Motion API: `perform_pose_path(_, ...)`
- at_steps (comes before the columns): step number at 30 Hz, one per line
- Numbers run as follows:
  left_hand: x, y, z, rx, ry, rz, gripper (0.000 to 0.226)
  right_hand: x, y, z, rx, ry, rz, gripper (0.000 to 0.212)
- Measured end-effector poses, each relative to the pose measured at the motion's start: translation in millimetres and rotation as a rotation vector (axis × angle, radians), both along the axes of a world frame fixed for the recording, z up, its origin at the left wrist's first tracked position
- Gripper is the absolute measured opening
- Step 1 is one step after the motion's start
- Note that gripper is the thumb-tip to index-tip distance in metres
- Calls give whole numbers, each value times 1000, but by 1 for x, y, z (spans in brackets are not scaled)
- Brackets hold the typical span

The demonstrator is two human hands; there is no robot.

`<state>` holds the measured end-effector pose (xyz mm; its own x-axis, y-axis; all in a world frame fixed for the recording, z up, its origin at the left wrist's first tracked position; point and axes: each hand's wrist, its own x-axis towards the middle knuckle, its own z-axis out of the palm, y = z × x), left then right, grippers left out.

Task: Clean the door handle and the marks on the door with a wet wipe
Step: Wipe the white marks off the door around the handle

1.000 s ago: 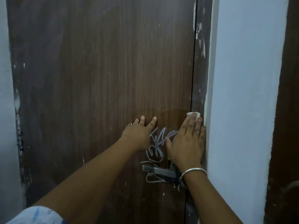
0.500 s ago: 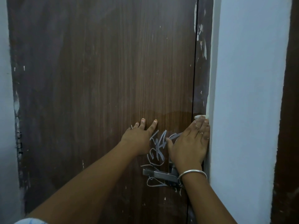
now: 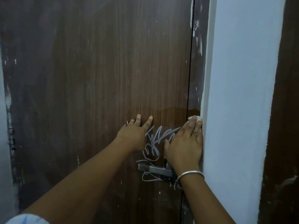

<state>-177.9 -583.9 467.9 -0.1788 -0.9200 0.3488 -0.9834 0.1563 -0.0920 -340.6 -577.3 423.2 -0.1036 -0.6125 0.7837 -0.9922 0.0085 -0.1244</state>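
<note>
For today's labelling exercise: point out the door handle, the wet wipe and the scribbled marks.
door handle (image 3: pixel 153 169), head view, metal lever.
wet wipe (image 3: pixel 193 117), head view, visible white edge.
scribbled marks (image 3: pixel 153 148), head view, central grey strokes.

Mostly hidden beneath the right hand (image 3: pixel 184 146): the wet wipe (image 3: pixel 192 118), only a white edge peeking out. Behind that wrist: the door handle (image 3: pixel 152 169), right end only. Partly covered too: the marks (image 3: pixel 152 148).

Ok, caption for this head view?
Right hand presses a wet wipe at the door edge; left hand braces beside scribbles.
</note>
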Motion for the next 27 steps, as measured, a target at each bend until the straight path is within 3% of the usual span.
perform_pose_path(6, 0, 8, -9, -44, 81, -45, 94, 0, 6, -20, 80, -54, 46, 95)
perform_pose_path(13, 4, 18, -25, -93, 173, -97, 92, -1, 1, -22, -2, -247, 321, 96)
perform_pose_path(19, 11, 21, -30, -63, 195, -94, 94, -8, -6, -29, 13, -21, 369, 95)
perform_pose_path(24, 10, 21, -31, -51, 185, -94, 94, -8, -4, -33, -1, -173, 298, 96)
perform_pose_path(27, 10, 21, -32, -56, 179, -91, 94, 2, -8, -31, -2, -88, 329, 95)
